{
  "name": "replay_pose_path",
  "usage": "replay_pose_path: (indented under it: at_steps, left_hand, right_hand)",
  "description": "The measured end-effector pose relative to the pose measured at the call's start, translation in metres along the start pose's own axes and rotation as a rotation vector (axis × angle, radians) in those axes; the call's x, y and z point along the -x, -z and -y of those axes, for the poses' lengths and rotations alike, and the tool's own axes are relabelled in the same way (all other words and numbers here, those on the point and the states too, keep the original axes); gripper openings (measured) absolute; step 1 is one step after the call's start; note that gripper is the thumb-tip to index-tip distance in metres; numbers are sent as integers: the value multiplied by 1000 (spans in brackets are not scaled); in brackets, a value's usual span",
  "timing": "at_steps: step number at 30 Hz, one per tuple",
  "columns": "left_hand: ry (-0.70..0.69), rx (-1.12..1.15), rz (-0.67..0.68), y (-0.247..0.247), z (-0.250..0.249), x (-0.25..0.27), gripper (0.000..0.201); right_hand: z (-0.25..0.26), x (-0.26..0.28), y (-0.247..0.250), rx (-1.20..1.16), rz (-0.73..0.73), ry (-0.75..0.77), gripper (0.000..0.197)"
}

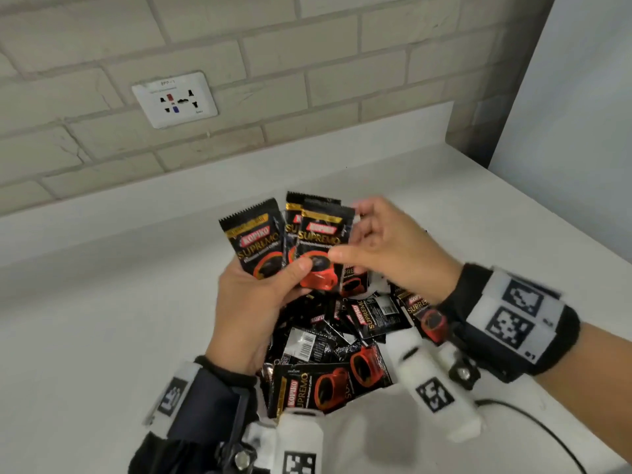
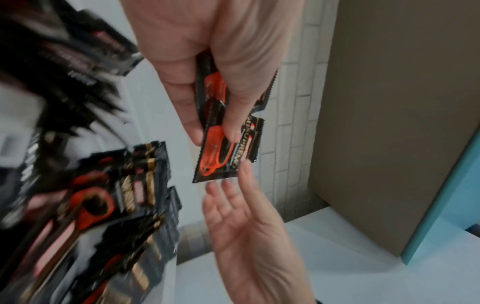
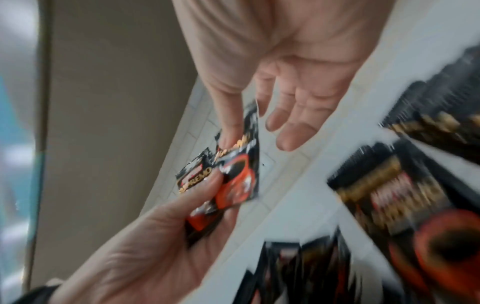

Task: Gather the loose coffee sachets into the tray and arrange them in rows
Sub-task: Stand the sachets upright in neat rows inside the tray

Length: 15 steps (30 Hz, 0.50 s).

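The sachet pile point(image 1: 342, 340) is lying below; the left hand point(image 1: 253, 302) is pinching three sachets point(image 1: 294, 241) fanned for aligning, the right hand point(image 1: 393, 248) spread, steadying them.

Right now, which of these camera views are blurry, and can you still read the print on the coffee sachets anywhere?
Head view: mostly sharp, print legible on the sachets fanned in the left hand; the right hand is slightly smeared. Left wrist view: held sachets fairly clear, the pile streaked by motion blur. Right wrist view: blurriest, with pile and held print smeared.
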<state>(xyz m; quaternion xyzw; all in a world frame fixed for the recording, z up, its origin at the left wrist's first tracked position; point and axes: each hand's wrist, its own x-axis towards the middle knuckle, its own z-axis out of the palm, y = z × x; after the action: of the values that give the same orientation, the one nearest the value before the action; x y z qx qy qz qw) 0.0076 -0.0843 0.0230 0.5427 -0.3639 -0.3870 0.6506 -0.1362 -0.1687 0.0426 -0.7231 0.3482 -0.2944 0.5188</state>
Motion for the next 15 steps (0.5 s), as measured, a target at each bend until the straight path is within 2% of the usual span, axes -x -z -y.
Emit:
replay_pose_path:
  at_steps: [3, 6, 9, 13, 15]
  left_hand:
    - [-101, -52, 15, 8, -16, -8, 28]
    - [-186, -116, 37, 10, -23, -10, 32]
    - [-243, -167, 38, 8, -25, -8, 36]
    - [-269, -122, 45, 9, -28, -8, 21]
    - [-255, -90, 3, 11, -27, -8, 20]
  right_hand:
    - [25, -11, 15, 205, -69, 195, 50]
    - [43, -19, 17, 443, -15, 370, 43]
    - [49, -27, 13, 550, 32, 407, 38]
    - [52, -31, 10, 546, -24, 413, 39]
    - [53, -31, 11, 517, -35, 397, 42]
